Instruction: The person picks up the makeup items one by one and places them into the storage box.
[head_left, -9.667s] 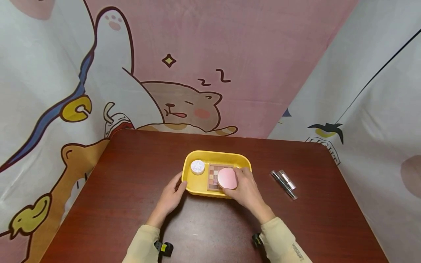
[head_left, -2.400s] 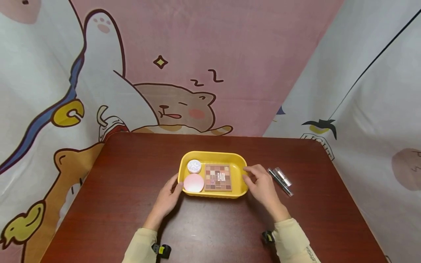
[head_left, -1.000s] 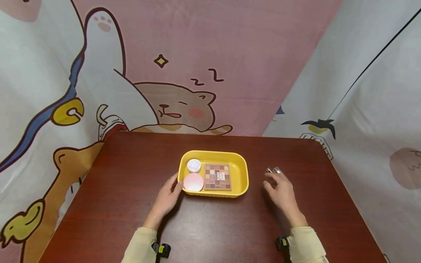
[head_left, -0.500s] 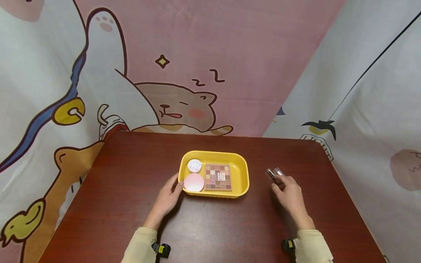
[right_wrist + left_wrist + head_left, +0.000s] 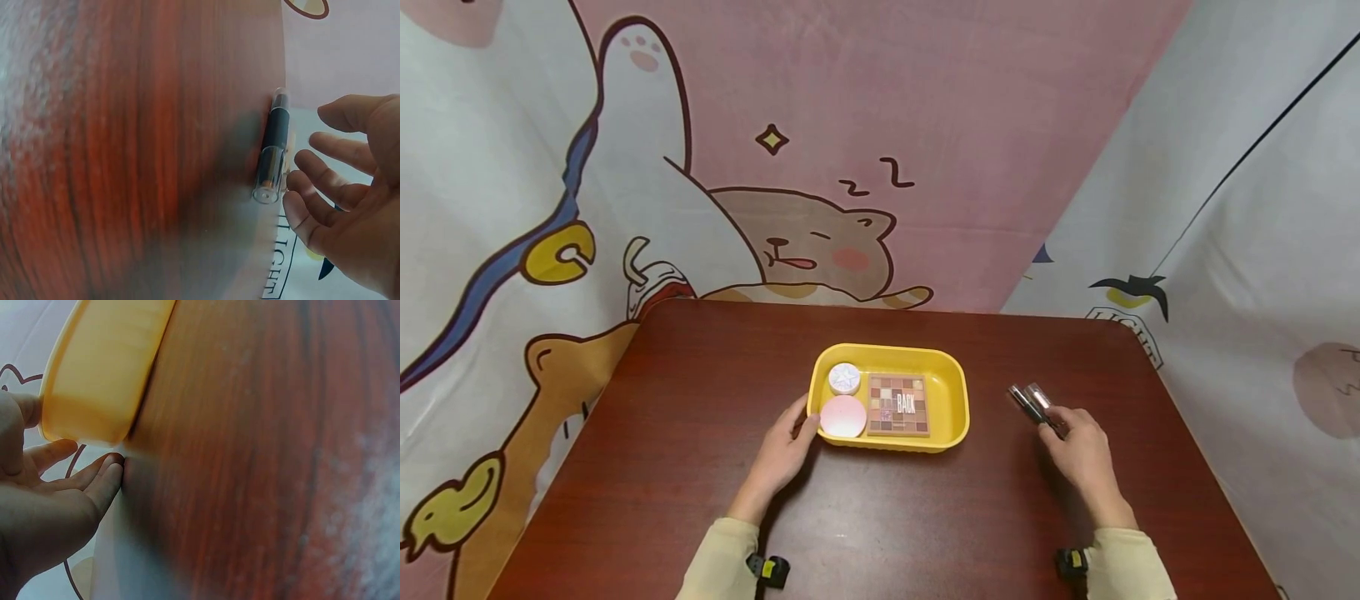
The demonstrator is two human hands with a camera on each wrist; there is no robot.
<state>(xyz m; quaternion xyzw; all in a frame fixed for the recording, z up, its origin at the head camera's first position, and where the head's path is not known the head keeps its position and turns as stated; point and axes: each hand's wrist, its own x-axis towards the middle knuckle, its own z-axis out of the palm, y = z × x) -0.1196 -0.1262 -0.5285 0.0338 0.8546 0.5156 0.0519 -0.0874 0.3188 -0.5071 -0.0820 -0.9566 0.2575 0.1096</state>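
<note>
In the head view, a yellow tray (image 5: 948, 407) holds an eyeshadow palette (image 5: 898, 405), a pink round compact (image 5: 842, 416) and a small white round case (image 5: 844, 378) with a star on its lid. My left hand (image 5: 781, 450) holds the tray's front left corner, its thumb at the rim and fingers against the outer wall. Two slim cosmetic tubes lie right of the tray: a long dark one (image 5: 1027, 402) and a clear-ended one (image 5: 1039, 395). Over their near ends hovers my right hand (image 5: 1081, 450); in the right wrist view its fingers are spread, apart from a clear-ended black tube (image 5: 275, 131).
A dark red-brown wooden table (image 5: 715, 367) bears everything. Behind and beside it hang cloths printed with cartoon animals (image 5: 820, 242). A wrist camera (image 5: 767, 570) sits on each forearm.
The pink compact, earlier in my right hand, now lies at the tray's front left. The right hand has moved rightward to the tubes, then slightly back toward me. My left hand stays.
</note>
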